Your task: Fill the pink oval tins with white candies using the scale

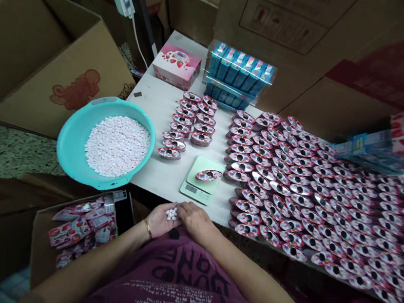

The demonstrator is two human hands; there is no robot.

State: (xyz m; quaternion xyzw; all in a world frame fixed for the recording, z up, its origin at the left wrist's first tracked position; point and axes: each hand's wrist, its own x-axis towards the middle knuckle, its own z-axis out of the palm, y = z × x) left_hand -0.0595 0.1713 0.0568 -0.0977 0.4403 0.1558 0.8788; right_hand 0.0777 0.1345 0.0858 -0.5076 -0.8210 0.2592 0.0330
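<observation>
My left hand (161, 219) is cupped palm up in my lap and holds a small heap of white candies (171, 213). My right hand (194, 218) rests beside it, fingers bent and fingertips touching the candies. Just beyond both hands, a small green scale (201, 180) stands at the table's near edge with one oval pink container (209, 175) on it. A teal bowl (75, 131) full of white candies (117, 145) sits to the left of the scale.
Several oval pink containers fill the table's right side (328, 201), and two short rows (190, 123) stand behind the scale. A pink box (176, 65) and blue packs (238, 75) sit at the back. Cardboard boxes surround the table; one (80, 227) holds pink packets.
</observation>
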